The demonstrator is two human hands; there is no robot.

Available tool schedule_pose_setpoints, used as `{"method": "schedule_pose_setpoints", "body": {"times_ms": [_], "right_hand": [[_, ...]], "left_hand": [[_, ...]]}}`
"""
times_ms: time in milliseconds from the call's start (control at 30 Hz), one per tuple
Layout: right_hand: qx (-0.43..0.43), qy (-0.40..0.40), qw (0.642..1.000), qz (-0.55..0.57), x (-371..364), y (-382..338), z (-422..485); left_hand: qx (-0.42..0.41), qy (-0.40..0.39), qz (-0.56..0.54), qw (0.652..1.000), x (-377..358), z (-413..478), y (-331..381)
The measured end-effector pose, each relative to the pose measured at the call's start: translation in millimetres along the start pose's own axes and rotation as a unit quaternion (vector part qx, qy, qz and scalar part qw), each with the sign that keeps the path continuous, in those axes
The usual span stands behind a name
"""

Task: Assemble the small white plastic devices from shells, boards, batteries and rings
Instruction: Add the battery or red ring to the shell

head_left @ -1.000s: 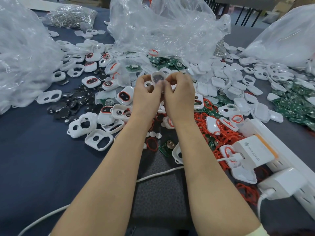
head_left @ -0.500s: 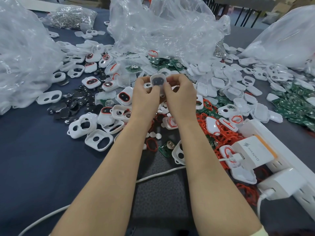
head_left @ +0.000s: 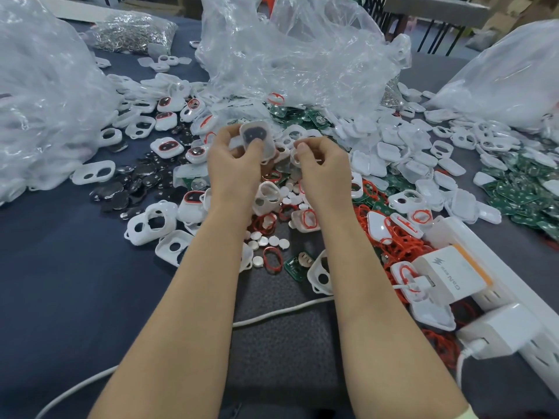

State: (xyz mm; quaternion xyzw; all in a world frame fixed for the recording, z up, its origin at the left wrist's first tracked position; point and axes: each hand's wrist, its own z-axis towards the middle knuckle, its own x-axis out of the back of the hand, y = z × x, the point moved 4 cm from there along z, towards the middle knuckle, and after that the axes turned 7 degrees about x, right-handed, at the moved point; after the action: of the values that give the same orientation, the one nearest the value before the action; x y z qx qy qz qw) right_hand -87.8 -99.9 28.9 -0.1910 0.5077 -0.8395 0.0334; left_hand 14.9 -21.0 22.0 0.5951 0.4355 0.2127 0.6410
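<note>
My left hand (head_left: 234, 164) grips a small white plastic device (head_left: 257, 137) with a dark round inside, thumb pressed on its face. My right hand (head_left: 323, 167) is a short way to the right, apart from the device, fingers curled with nothing clearly held. Under the hands lie an open white shell (head_left: 266, 198), small round batteries (head_left: 263, 240), red rings (head_left: 272, 261) and a green board (head_left: 295, 266). More white shells (head_left: 151, 222) lie to the left, black discs (head_left: 133, 182) beyond them, green boards (head_left: 514, 195) at the right.
Clear plastic bags rise at the left (head_left: 39, 95), the centre back (head_left: 290, 49) and the right (head_left: 511, 77). A white power strip (head_left: 532, 316) with two plugged chargers (head_left: 450, 273) runs along the right. A white cable (head_left: 272, 316) crosses the dark blue table (head_left: 75, 297).
The hands have parted: the right hand let go of the device and moved right, while the left hand keeps it and has shifted slightly left.
</note>
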Motion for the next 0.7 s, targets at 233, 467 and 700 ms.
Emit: {"method": "schedule_pose_setpoints", "body": {"times_ms": [233, 467, 700], "right_hand": [[0.051, -0.077, 0.994, -0.051, -17, -15, -2], [0.179, -0.238, 0.938, -0.176, -84, -50, -13], [0.163, -0.248, 0.889, -0.348, -123, -45, -16]], "left_hand": [[0.024, 0.079, -0.120, 0.989, 38, 11, 26], [-0.005, 0.133, -0.097, 0.986, 82, 22, 51], [0.000, 0.146, -0.106, 0.983, 96, 22, 51]]}}
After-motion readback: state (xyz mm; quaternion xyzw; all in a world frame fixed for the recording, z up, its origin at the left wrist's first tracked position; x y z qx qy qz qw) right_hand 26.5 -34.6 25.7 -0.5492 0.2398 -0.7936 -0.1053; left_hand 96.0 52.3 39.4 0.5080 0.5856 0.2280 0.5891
